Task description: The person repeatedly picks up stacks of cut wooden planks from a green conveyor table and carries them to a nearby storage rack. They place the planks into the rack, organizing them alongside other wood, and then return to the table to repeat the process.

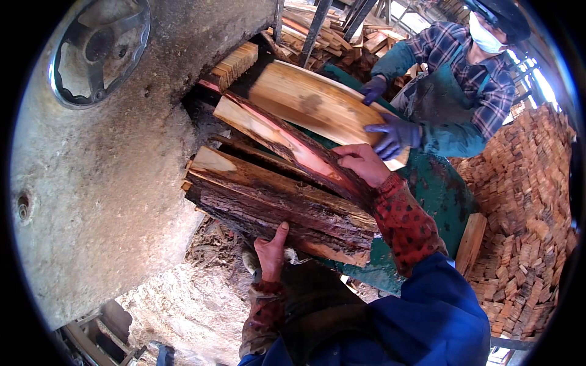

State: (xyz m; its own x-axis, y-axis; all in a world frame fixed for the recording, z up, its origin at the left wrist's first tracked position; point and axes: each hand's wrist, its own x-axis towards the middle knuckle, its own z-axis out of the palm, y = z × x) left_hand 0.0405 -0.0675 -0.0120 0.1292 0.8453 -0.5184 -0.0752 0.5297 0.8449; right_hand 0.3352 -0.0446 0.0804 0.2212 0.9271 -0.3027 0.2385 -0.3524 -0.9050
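Observation:
My left hand [270, 253] is closed on the near edge of a bark-covered wood slab [274, 204], its thumb on top and its other fingers mostly hidden. My right hand [366, 165] pinches the right part of a narrow reddish wood slab [281, 143] with a bark edge. That narrow piece lies slantwise, just beyond the bark-covered slab. Beyond it, a co-worker's purple-gloved hand [394, 134] presses on a wide pale board [311, 94]. A short stack of cut wood [235, 64] sits at that board's far left end.
At left stands a large machine housing [122, 177] with a metal handwheel [99, 46]. A green table surface [436, 189] shows under and right of the boards. Stacked wood blocks [519, 226] rise at right, near an upright wood piece [471, 244]. Sawdust [189, 311] covers the area below.

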